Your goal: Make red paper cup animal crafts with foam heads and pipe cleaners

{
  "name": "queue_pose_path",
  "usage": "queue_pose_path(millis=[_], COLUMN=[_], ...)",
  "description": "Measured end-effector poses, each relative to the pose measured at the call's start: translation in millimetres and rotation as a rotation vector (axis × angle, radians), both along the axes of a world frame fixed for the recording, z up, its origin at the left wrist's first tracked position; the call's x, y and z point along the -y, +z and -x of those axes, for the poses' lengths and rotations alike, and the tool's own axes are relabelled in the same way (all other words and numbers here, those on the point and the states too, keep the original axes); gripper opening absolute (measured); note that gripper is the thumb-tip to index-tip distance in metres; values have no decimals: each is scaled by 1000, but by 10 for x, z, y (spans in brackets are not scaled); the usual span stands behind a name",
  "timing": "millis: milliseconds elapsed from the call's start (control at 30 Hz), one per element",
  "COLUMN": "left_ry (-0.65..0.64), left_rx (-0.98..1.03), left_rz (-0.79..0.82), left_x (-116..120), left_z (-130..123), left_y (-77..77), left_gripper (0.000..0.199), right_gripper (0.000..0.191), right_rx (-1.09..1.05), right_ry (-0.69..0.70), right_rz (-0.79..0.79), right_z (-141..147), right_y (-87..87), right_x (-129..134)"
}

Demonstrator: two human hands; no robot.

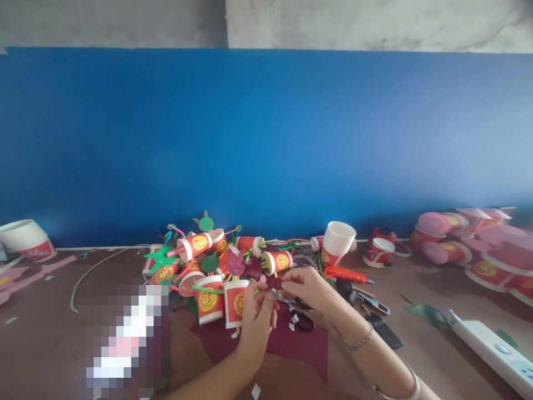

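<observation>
My left hand is closed, thumb pressed against curled fingers, just in front of the red paper cups. My right hand is pinched close beside it, fingertips nearly meeting those of the left. Whatever lies between the fingers is too small to make out. Below the right wrist rest scissors with dark handles, on a sheet of dark red paper. Beyond my left hand stands a red cup with a gold emblem, another such cup beside it. A dark red cat-shaped paper face sits behind them.
More decorated cups and green paper shapes pile against the blue panel. To the right are stacked white cups, an orange-red cutter, tape rolls, a white power strip and pink-topped cups. Paper scraps lie about.
</observation>
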State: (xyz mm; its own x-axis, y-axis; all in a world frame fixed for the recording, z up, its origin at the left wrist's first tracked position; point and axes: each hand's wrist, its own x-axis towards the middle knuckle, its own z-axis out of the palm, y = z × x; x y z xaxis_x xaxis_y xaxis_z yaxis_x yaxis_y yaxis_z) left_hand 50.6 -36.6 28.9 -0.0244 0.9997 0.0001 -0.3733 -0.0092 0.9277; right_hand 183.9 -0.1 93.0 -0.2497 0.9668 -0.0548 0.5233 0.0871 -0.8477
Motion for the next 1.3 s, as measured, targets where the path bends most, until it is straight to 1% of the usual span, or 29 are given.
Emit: queue_pose_path(millis=[67, 133, 233, 333, 400, 467, 567, 600, 633, 667, 700, 733, 767, 800, 867, 933, 1033, 1100, 1133, 1167, 1200, 1233, 1267, 1300], left_ry=[-2, -21, -37, -44, -51, -71, -89, -68, -18, 6, -16, -57, -90, -108, -134, -143, -127, -85, -55, -15, 23, 80, 138, 192], left_rx=[27, 36, 33, -16, -58, -115, -271, -343, -425, -539, -660, -787, -897, -985, -1112, -1163, -1153, -1129, -1108, -1076, -1033, -978, -908, -827], left_rz=[30, 37, 22, 21, 24, 32, 25, -3, -59, -139, -223, -308, -392, -448, -493, -473, -427, -422, -430, -440, -454, -461, -460, -443], left_x=[-14, -27, -43, -48, -47, -47, -24, -4, 25, 60, 100, 142, 181, 214, 258, 273, 259, 236, 221, 203, 182, 159, 135, 110], left_z=[1, 13, 45, 65, 59, 51, 87, 120, 162, 211, 262, 311, 354, 388, 432, 454, 493, 548, 584, 624, 665, 702, 733, 756], left_y=[53, 101, 152, 172, 167, 153, 145, 149, 156, 163, 168, 169, 165, 155, 122, 92, 88, 111, 123, 131, 133, 127, 113, 92], left_gripper=[41, 42, 41, 38, 35, 30, 21, 17, 12, 11, 16, 16, 12, 13, 21, 24, 21, 21, 21, 20, 17, 15, 13, 10], right_gripper=[22, 23, 23, 23, 21, 18, 16, 17, 19, 20, 20, 20, 19, 19, 19, 20, 21, 20, 19, 17, 19, 22, 22, 18], right_rx=[-118, -188, -229, -196, -129, -16, 243, 340, 433, 515, 582, 638, 679, 717, 778, 797, 719, 556, 431, 271, 94, -70, -202, -260], right_ry=[10, 21, 44, 27, -12, -15, 97, 145, 189, 229, 266, 297, 325, 344, 370, 378, 341, 293, 255, 243, 212, 140, 51, -16], right_rz=[81, 94, 99, 57, -17, -108, -245, -280, -306, -323, -331, -335, -340, -343, -314, -269, -251, -236, -216, -150, -45, 62, 134, 197], right_z=[-15, -17, 0, 33, 48, 42, -8, -25, -35, -34, -19, 10, 51, 100, 202, 278, 310, 296, 291, 293, 305, 330, 368, 420], right_y=[8, 10, -14, -45, -42, -18, 28, 39, 46, 51, 55, 59, 64, 72, 89, 97, 61, -7, -55, -110, -171, -237, -305, -374], right_x=[-21, -25, -17, -9, -3, 12, 65, 94, 130, 170, 215, 262, 309, 353, 427, 472, 471, 410, 360, 301, 237, 172, 114, 67])
